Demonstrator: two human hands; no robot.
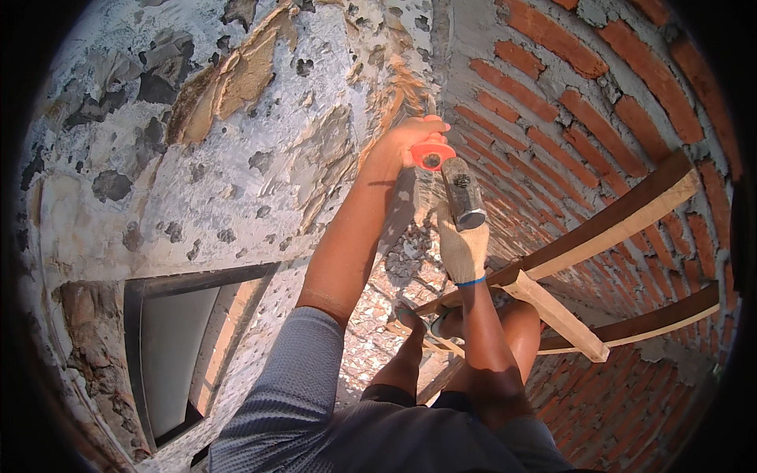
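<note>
Orange-guarded chisel (443, 149) points away, gripped by your left hand (408, 135); hammer (461, 191), held in your gloved right hand (464, 251), head just behind.

The left hand (412, 137) is clenched beyond the gloved right hand (463, 252).

The hammer head (460, 189) is showing dull, scuffed metal, its end face (471, 219) gleaming smoother. The orange guard (443, 149) is looking like smooth plastic. The glove (464, 251) is showing matt knitted cloth; the sleeve (288, 359), textured fabric. The plastered wall (229, 193) is looking rough and pitted, the brick wall (591, 118) coarse, the timber bar (557, 317) bare wood.
</note>
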